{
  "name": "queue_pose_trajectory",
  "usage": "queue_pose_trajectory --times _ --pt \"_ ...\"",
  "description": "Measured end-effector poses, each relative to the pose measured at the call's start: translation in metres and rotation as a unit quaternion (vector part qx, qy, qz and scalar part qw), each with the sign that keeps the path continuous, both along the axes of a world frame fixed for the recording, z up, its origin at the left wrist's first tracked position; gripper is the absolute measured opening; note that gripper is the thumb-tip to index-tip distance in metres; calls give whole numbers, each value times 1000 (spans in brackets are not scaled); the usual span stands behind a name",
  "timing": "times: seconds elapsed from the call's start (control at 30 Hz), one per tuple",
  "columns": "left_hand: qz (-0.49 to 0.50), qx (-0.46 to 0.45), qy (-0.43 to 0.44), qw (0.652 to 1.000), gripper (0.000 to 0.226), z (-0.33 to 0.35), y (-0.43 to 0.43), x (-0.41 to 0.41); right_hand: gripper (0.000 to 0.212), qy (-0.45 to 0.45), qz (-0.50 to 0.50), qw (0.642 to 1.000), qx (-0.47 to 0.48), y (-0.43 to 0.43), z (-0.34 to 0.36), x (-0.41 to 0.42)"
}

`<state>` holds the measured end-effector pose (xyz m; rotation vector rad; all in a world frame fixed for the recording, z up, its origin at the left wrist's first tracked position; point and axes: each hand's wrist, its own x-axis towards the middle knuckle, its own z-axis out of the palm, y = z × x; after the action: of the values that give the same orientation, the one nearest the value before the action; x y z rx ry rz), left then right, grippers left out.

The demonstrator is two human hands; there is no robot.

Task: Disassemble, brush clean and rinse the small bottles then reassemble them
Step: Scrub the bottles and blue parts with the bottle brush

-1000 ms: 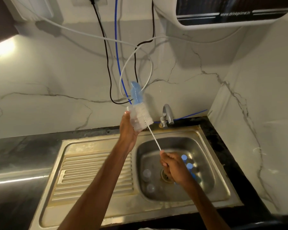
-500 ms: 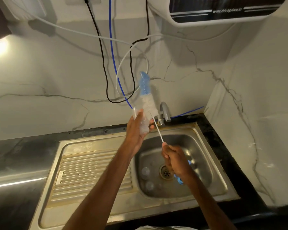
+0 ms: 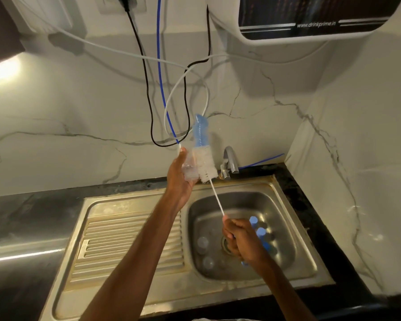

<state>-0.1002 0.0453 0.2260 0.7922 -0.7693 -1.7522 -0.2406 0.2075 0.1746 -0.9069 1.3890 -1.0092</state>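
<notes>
Alignment is what I'm watching. The small bottle [image 3: 190,169] is up in my left hand [image 3: 181,179], raised over the back rim of the sink [image 3: 134,200] just left of the tap [image 3: 229,159], with fingers curled round its clear plastic body. Its long axis runs near upright, leaning a little; I cannot tell which end is the mouth.

The brush [image 3: 206,165] lies just to the bottle's right, touching or nearly so, and looks to be outside the bottle, not in it. It has a fat cylinder of dense white bristles with a softer blue tip above. Its thin white stem [image 3: 217,200] slants down and right to my right hand [image 3: 241,237], which is closed tightly round the lower end, well below the bottle and over the basin.

I judge the next stroke needs the brush head lined up with the bottle's opening along that same axis. In the steel basin lie more clear bottles [image 3: 203,242] on the left side and blue caps [image 3: 253,220] on the right.
</notes>
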Motion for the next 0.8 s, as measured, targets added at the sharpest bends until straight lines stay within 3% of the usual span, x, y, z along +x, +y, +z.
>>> queue_pose_trajectory --times 0.2,0.37,0.43,0.53,0.8 --pt "-30 29 -13 999 55 2 13 -6 50 -26 -65 997 -18 -20 12 -10" --pt "-18 28 18 999 48 9 -5 -2 48 -23 -12 1000 -6 0 11 0" --pt "-18 45 7 999 45 4 -3 -6 48 -48 -27 998 -22 -8 11 -6" --pt "-21 65 0 998 39 -3 2 -12 49 -16 -64 997 -40 -22 15 -14" --pt "22 100 21 994 36 -4 -8 -13 49 -27 -46 998 -17 -15 10 -12"
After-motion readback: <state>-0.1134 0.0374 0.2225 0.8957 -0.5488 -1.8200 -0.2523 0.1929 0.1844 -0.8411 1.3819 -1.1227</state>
